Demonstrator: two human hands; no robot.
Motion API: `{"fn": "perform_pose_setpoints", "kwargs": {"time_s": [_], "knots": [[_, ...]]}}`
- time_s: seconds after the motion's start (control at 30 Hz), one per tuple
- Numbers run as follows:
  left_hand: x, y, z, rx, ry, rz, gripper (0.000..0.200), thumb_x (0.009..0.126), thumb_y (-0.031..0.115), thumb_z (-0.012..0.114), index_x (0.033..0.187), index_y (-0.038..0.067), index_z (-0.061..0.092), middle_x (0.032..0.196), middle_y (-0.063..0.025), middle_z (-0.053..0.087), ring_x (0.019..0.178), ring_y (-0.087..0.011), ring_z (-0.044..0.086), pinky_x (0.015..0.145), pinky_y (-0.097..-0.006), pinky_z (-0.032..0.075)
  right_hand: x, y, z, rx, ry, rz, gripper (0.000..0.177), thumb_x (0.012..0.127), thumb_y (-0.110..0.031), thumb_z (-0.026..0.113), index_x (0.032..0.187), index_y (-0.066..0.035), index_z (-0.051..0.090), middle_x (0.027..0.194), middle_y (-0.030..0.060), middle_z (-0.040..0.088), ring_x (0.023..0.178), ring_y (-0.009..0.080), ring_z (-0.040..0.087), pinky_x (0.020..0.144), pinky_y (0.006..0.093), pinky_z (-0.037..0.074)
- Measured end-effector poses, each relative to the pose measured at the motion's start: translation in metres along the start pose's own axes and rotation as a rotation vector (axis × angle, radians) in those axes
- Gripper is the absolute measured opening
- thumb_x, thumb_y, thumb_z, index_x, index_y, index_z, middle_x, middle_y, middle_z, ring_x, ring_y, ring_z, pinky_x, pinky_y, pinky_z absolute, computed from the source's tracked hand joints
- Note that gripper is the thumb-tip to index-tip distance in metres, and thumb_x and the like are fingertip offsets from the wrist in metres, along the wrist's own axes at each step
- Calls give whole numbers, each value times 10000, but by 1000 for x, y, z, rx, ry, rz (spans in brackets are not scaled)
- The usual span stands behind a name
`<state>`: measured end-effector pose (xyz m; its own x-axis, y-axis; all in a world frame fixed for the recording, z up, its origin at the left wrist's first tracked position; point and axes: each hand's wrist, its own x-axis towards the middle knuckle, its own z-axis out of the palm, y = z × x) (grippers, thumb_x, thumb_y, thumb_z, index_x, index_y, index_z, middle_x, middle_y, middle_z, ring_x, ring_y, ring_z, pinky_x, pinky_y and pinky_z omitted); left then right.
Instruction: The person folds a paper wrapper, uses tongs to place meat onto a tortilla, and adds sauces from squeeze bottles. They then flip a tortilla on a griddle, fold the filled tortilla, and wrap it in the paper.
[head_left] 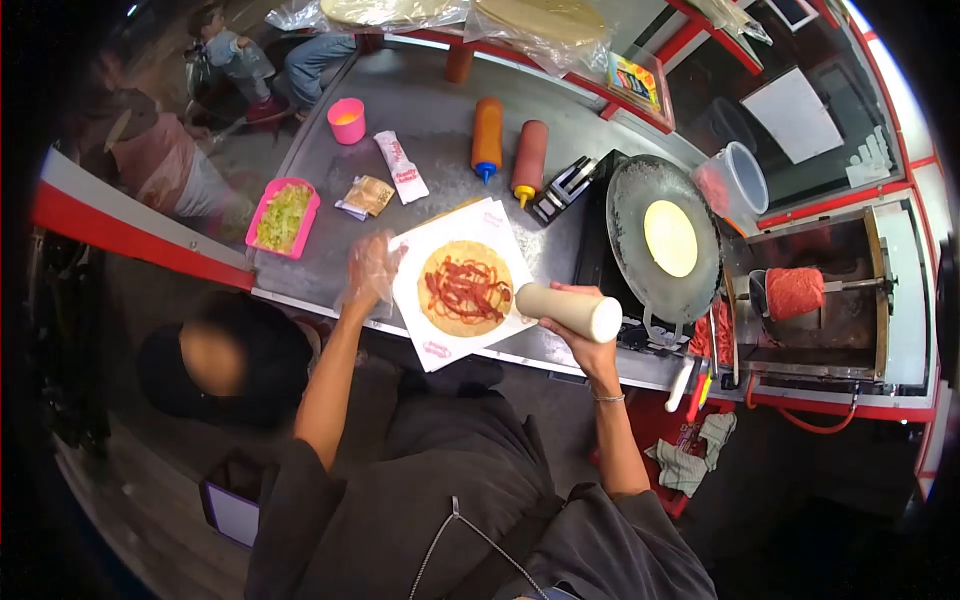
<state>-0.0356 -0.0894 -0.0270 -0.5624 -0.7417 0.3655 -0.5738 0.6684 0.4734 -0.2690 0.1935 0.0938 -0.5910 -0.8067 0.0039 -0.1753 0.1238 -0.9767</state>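
Note:
A white squeeze bottle (567, 312) lies nearly level in my right hand (592, 352), its tip reaching over the right edge of a round flatbread (440, 318). Red sauce and thin shreds of meat (466, 290) cover the middle of the bread. Under it are sheets of white printed paper (432, 350), which overhang the counter's front edge. My left hand (370, 270), in a clear plastic glove, is beside the left edge of the paper with its fingers extended and nothing visible in them.
Orange (487, 138) and red (530, 160) squeeze bottles stand behind the paper. Shredded lettuce fills a pink tray (310, 228) at left; a pink cup (346, 120) is behind it. On the right, a round griddle (632, 230) carries another flatbread (670, 238), beside a meat spit (795, 293) and knives (680, 385).

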Motion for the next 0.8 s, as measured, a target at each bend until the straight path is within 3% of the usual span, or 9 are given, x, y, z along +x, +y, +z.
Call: {"fn": "perform_pose_setpoints", "kwargs": {"time_s": [0.1, 0.23, 0.33, 0.4, 0.5, 0.57, 0.67, 0.73, 0.8], "knots": [[4, 7, -15, 8, -239, -159, 311, 917, 325, 697, 1009, 31, 657, 950, -220, 674, 919, -433, 644, 808, -536, 499, -11, 9, -5, -64, -147, -67, 512, 736, 37, 878, 1162, -13, 601, 1236, 146, 693, 1150, 220, 662, 1000, 357, 561], [-13, 35, -42, -7, 90, -93, 315, 911, 271, 701, 1094, 30, 616, 1029, -212, 626, 992, -435, 606, 851, -534, 483, 3, 1, 3, 116, 80, 26, 535, 701, 65, 889, 1144, -14, 600, 1224, 149, 698, 1167, 228, 658, 994, 362, 566], [-28, 45, -52, -4, 229, -44, 288, 889, 208, 711, 1110, 47, 618, 1013, -176, 614, 959, -387, 617, 827, -489, 499, -12, 0, 5, 20, -148, -48, 511, 744, 63, 862, 1167, -20, 587, 1273, 157, 673, 1169, 225, 650, 976, 353, 573], [-43, 41, -46, -449, 79, -60, 231, 887, 168, 706, 1076, 55, 636, 988, -154, 629, 892, -342, 645, 773, -444, 516, -13, -7, 9, -45, -199, -75, 492, 763, 72, 844, 1169, -27, 584, 1291, 167, 662, 1162, 229, 650, 974, 356, 573], [-61, 39, -37, -649, -200, -288, 236, 933, 174, 693, 1133, 51, 666, 1036, -140, 682, 913, -244, 669, 793, -373, 533, 1, -21, 16, 135, 103, 68, 509, 734, 90, 855, 1153, -24, 589, 1238, 161, 682, 1163, 238, 649, 1011, 380, 552], [-64, 42, -39, -747, -369, -462, 330, 994, 250, 670, 1245, 36, 655, 1148, -119, 691, 1004, -153, 645, 852, -315, 528, -8, -14, 18, 44, 2, 0, 494, 753, 76, 847, 1160, -23, 585, 1245, 161, 678, 1158, 237, 649, 1011, 375, 551], [-72, 29, -18, -1001, -394, -590, 371, 1006, 289, 662, 1253, 12, 640, 1147, -102, 691, 1033, -173, 650, 874, -319, 529, -13, -18, 28, -128, -156, -78, 471, 776, 78, 827, 1165, -22, 582, 1256, 161, 671, 1148, 238, 650, 1005, 366, 554], [-67, 25, -21, -982, -453, -564, 411, 1017, 330, 645, 1272, 8, 625, 1183, -80, 678, 1084, -194, 647, 912, -334, 518, -3, -22, 37, 152, 72, 47, 501, 739, 110, 842, 1154, -21, 594, 1241, 161, 678, 1148, 237, 654, 998, 371, 560], [-66, 27, -29, -1204, -477, -679, 417, 1021, 350, 631, 1275, 19, 623, 1227, -79, 660, 1135, -194, 632, 944, -342, 503, -2, -26, 41, 125, 158, 56, 504, 739, 123, 835, 1155, -25, 592, 1229, 148, 681, 1146, 238, 654, 987, 371, 565]]}}
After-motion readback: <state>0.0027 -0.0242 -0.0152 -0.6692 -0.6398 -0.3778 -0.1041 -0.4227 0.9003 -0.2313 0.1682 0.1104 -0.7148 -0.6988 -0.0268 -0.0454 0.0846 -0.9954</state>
